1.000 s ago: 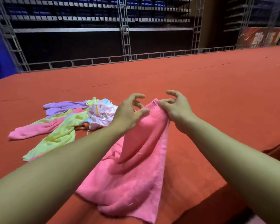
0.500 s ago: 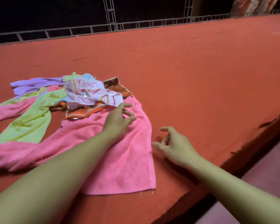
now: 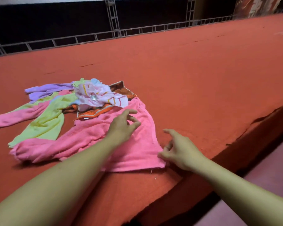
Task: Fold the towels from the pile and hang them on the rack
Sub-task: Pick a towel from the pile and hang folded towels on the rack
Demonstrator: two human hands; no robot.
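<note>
right hand: at the near right corner of the pink towel, thumb and fingertips closing on the corner edge; looks like a pinch, contact blurred, so only fairly sure
left hand: over the middle of the pink towel, fingers loosely curled and lifted a little, gripping nothing; whether the palm touches the cloth I cannot tell
pink towel: spread partly flat on the red carpeted platform, near its front edge; right half smooth, left end bunched into a roll
pile: just beyond the pink towel, touching it at the far edge; white striped towel on top, orange patterned towel under it, yellow-green towel, purple towel, second pink one trailing left
rack: not in view
far: metal truss railing along the platform's back edge
step: laying out and flattening one towel before the first fold; nothing folded yet, judging from the lay
next move calls for: firm hold on the near corner, left end pulled straight, then corner carried across to the opposite edge
risk: bunched left end folds in crooked if not smoothed
</note>
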